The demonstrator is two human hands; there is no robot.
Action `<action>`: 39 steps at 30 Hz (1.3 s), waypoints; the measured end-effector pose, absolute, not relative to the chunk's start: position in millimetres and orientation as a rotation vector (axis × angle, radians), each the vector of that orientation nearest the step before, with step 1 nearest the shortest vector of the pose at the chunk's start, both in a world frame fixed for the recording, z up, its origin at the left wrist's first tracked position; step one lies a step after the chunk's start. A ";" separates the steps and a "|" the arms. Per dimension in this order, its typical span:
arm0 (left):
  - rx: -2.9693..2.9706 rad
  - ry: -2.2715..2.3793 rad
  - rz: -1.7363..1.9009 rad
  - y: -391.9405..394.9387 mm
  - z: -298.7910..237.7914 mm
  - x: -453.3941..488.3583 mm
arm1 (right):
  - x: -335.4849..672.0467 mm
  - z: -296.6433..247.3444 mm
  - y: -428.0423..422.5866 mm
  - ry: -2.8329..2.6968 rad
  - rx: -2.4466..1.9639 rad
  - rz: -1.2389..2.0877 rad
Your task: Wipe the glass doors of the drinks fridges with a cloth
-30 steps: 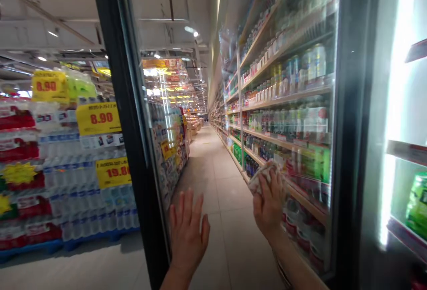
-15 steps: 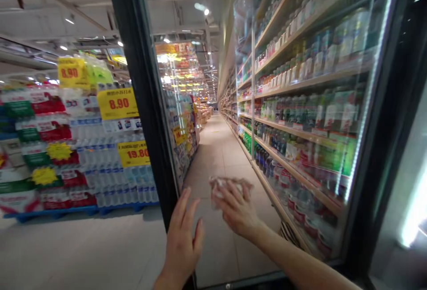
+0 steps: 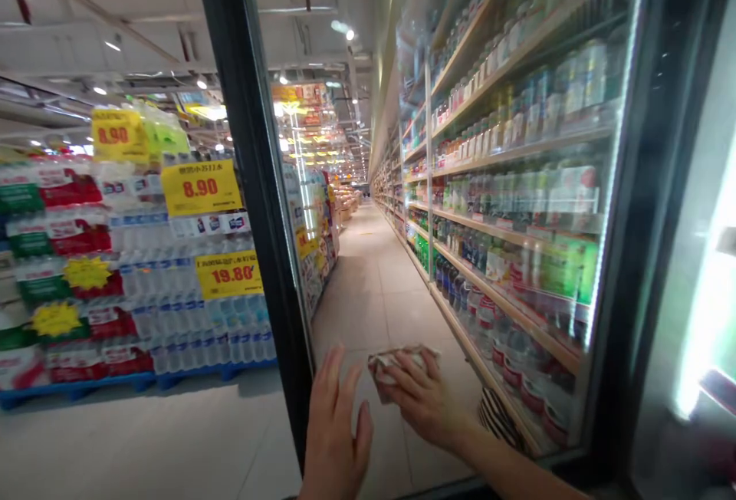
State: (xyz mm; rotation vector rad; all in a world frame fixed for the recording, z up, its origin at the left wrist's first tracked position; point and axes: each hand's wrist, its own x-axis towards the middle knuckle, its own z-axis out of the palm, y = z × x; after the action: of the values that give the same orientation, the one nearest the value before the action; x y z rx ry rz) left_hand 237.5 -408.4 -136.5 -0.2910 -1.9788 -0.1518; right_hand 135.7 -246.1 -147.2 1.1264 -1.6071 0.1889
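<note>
A crumpled, pale cloth (image 3: 382,377) lies flat under the fingers of my right hand (image 3: 422,400), which presses it against a glass door pane (image 3: 350,300). The fingers bend over the cloth, and part of it sticks out on the left. To the left, my left hand (image 3: 339,423) is raised with its fingers stretched and the thumb apart, holding nothing. It is beside the door's black frame (image 3: 253,155); whether it touches the frame or the glass I cannot tell. Through or in the pane, shelves of bottles (image 3: 517,239) show on the right.
Left of the door, stacked packs of bottled drinks (image 3: 189,331) stand on blue pallets (image 3: 109,386) with yellow price signs (image 3: 201,187). A pale tiled floor (image 3: 172,439) lies in front of them. On the right is another dark frame edge (image 3: 649,201) with a bright light strip.
My right hand and the cloth have moved lower in the view. My left hand has shifted a little right and down. The camera view has also shifted slightly.
</note>
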 end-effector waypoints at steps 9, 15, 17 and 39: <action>-0.410 -2.013 0.028 -383.4 -171.9 214.1 | 135.4 -169.9 -208.7 -1.683 0.813 0.301; -0.502 -1.989 -0.008 -365.3 -170.1 202.1 | 119.0 -166.7 -187.4 -1.678 0.722 0.314; -0.507 -1.982 -0.048 -353.6 -165.1 198.7 | 111.8 -153.1 -184.1 -1.660 0.604 0.368; -0.665 -1.893 -0.159 -317.1 -146.3 166.9 | 63.3 -161.9 -68.7 -1.709 0.339 0.360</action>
State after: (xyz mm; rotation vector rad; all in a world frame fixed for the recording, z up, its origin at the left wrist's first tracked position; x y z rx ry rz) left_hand 166.9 -317.1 -146.3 -0.6652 -1.8930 -0.1586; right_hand 63.3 -68.7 -161.9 0.3386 -1.7088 0.3597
